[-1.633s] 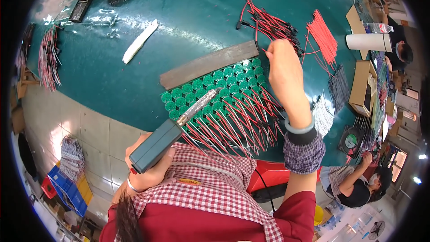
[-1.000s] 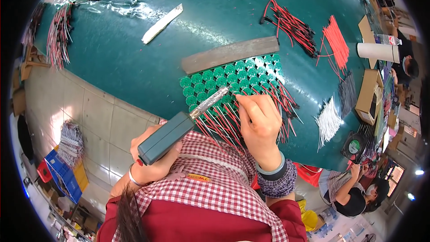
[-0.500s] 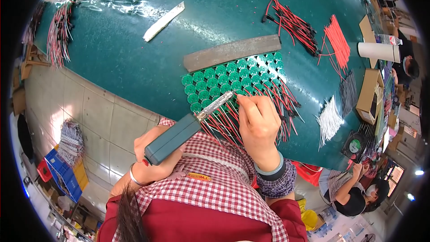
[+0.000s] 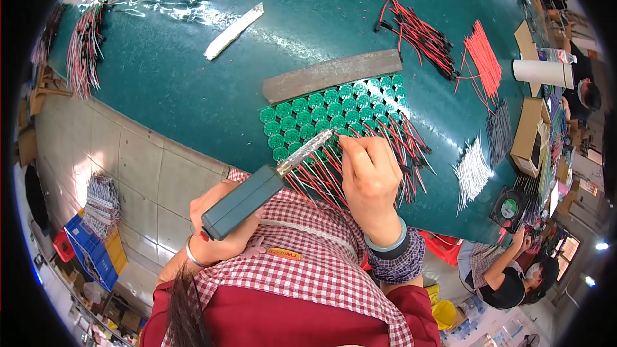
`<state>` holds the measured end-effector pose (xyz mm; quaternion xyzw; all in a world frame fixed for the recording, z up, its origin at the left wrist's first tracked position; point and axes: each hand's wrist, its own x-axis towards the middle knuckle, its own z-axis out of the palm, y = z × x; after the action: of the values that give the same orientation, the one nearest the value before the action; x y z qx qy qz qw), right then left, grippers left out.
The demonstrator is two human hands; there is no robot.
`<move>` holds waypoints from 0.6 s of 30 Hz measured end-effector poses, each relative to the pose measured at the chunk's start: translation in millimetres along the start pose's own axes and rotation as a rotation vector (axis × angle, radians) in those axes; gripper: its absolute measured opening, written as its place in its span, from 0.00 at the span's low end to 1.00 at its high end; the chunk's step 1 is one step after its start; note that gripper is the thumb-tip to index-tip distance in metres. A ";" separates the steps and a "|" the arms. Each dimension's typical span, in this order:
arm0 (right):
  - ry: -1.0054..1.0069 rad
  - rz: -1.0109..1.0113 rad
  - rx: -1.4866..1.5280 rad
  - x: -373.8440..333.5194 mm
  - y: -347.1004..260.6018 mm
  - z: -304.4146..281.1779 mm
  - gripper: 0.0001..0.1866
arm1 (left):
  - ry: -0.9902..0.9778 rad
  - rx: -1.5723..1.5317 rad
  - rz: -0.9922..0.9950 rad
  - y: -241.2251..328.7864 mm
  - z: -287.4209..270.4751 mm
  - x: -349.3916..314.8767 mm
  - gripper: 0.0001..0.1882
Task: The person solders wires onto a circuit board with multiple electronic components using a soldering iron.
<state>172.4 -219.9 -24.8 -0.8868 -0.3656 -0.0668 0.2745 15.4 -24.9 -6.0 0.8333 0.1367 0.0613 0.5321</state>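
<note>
My left hand (image 4: 222, 222) is closed round the dark green handle of a soldering iron (image 4: 244, 202). Its metal shaft points up and right, with the tip over a panel of round green circuit boards (image 4: 302, 117). Right beside that tip, my right hand (image 4: 373, 177) pinches the end of a thin red wire (image 4: 340, 134) against one board. Red and white wires (image 4: 318, 177) stick out from the panel's near rows toward my apron, on both sides of the right hand. A flat grey metal bar (image 4: 334, 75) lies along the panel's far edge.
Bundles of red-black wires (image 4: 421, 32), red wires (image 4: 483, 58), white wires (image 4: 473, 170) and dark wires (image 4: 499, 133) lie to the right. A whitish strip (image 4: 234, 31) rests at the far left. Beyond the right edge are a cardboard box (image 4: 530, 138) and a co-worker (image 4: 508, 276).
The soldering iron's handle has shifted slightly down and left with my left hand, its tip staying near the same spot. My right hand has hardly moved.
</note>
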 end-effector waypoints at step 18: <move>-0.002 -0.004 0.017 0.3 -2.0 -0.6 0.12 | 0.029 -0.015 0.006 -3.6 4.4 -4.4 0.12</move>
<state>171.3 -218.8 -23.3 -0.8838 -0.3682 -0.0632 0.2817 11.7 -28.6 -11.0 0.8287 0.1415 0.0758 0.5362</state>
